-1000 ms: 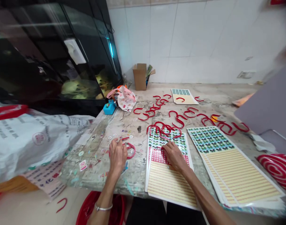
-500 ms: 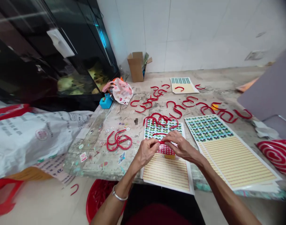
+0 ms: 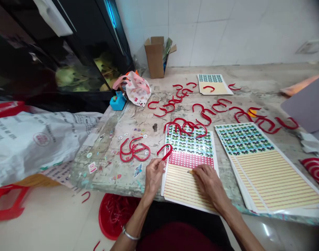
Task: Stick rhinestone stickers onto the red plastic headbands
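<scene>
My left hand [image 3: 154, 174] pinches one end of a red curved strip [image 3: 169, 152] bent like a hook, held up at the left edge of a sticker sheet [image 3: 185, 186]. This sheet has green-and-blue pictures, a red patterned band and striped yellow rows. Over its lower half, my right hand [image 3: 208, 179] is closed on a small yellow tool [image 3: 191, 171] with a thin grey tip; the rest of the tool is hidden by the fingers. Several red curved strips [image 3: 187, 127] lie across the sheet's top. A looser group of red strips [image 3: 134, 151] rests to the left.
More sticker sheets [image 3: 277, 181] lie on the right, and a smaller stack [image 3: 214, 88] at the back. Red strips are scattered across the worn table [image 3: 109, 177]. A cardboard box [image 3: 154, 59], a pink-handled bag [image 3: 138, 91] and a blue tape dispenser [image 3: 118, 101] stand behind. A red basin [image 3: 115, 218] sits below.
My hands were together over the sheet with a red strip between them. They have separated: the left keeps the strip, and the right has picked up the yellow tool from the sheet.
</scene>
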Tool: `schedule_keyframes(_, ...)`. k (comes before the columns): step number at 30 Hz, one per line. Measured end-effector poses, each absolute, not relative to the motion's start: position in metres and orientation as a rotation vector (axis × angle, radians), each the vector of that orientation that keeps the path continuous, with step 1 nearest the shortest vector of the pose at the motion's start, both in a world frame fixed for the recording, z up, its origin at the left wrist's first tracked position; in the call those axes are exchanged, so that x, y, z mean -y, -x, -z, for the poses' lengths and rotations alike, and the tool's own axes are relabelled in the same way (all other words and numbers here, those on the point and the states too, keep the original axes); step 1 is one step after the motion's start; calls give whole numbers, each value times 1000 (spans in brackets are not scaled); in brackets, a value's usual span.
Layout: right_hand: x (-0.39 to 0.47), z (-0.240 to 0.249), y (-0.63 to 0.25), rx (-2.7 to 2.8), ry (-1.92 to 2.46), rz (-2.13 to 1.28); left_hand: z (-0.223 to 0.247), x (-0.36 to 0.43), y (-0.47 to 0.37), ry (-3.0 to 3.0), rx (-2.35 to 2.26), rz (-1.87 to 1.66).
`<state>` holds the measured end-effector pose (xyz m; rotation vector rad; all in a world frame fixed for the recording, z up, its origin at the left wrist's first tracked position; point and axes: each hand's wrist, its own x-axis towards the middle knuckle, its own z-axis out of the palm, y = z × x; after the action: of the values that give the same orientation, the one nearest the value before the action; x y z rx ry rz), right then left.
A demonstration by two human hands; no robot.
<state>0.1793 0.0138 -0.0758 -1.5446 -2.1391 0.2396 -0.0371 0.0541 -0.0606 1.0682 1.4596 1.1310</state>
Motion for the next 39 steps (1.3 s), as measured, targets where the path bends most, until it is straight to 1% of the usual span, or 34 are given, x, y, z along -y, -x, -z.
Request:
schedule_keyframes(2,-17,78,-178,2115,1556,-304,69,-47,35,-1029,-1501,-1151)
schedule_keyframes(4,-23,79,-180,2052,1566,-289,75,-40,34,-1001,-1535,-1163)
schedule_keyframes(7,-29,83,-188,1710,1733,-105,80,-32,33,-993,-1552,-1190)
schedule_keyframes(10,-32,87,-194,1382,1942,-124,84,-29,32,-993,-1573,-1188)
schedule_keyframes(13,-36,87,-196,1369,1952,-219,83,-28,33,-970,-1595,-1156)
schedule_keyframes(17,-43,81,-201,1335,1908,-84,77,-28,33,-899,-1542,-1188)
schedule_keyframes(19,-47,73,-200,1321,1912,-143,74,-28,32,-877,-1528,-1209)
schedule_keyframes(21,-51,65,-194,1408,1823,-321,72,-31,31,-875,-1510,-1229)
schedule_keyframes(24,-60,57,-171,1740,1555,-506,71,-40,29,-902,-1452,-1242)
schedule_keyframes(27,-70,57,-147,2051,1373,-450,73,-50,26,-924,-1405,-1234)
schedule_keyframes(31,-82,63,-130,2295,1307,-317,74,-54,23,-928,-1374,-1206)
schedule_keyframes(36,-88,71,-127,2436,1240,-157,74,-54,23,-908,-1367,-1186)
schedule_keyframes(39,-89,73,-127,2437,1219,-136,75,-55,23,-893,-1371,-1178)
